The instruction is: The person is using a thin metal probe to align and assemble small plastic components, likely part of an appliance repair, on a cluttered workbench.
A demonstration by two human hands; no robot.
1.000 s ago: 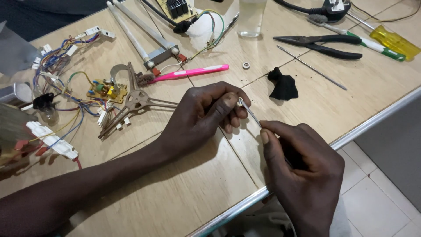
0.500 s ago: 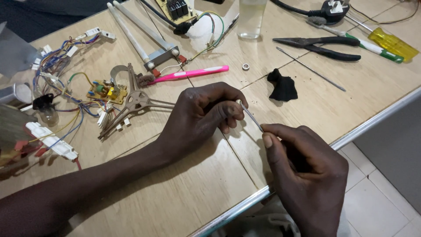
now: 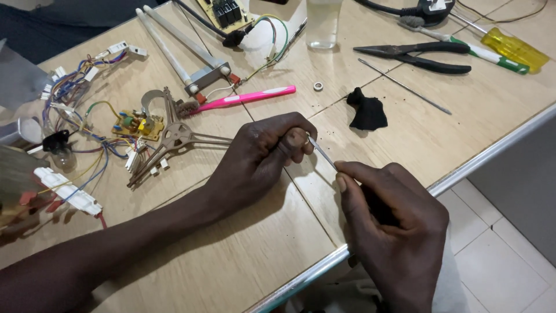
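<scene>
Now: both my hands on a thin silver metal rod [image 3: 322, 152] over the pale wooden tabletop [image 3: 243, 266].

My left hand [image 3: 263, 156] is curled into a loose fist, fingertips pinched tight on the rod's upper end; my right hand [image 3: 394, 232] closes on the lower end, thumb pressing along it. The rod slants between the two hands, just above the table near its front edge. Just beyond my left knuckles lies a grey metal bracket with long prongs [image 3: 174, 139], and past it a pink toothbrush [image 3: 246, 97]. A crumpled black scrap [image 3: 367, 111] sits close by on the right, with a second long thin rod [image 3: 403, 86] and black-handled pliers [image 3: 417, 57] farther back.
</scene>
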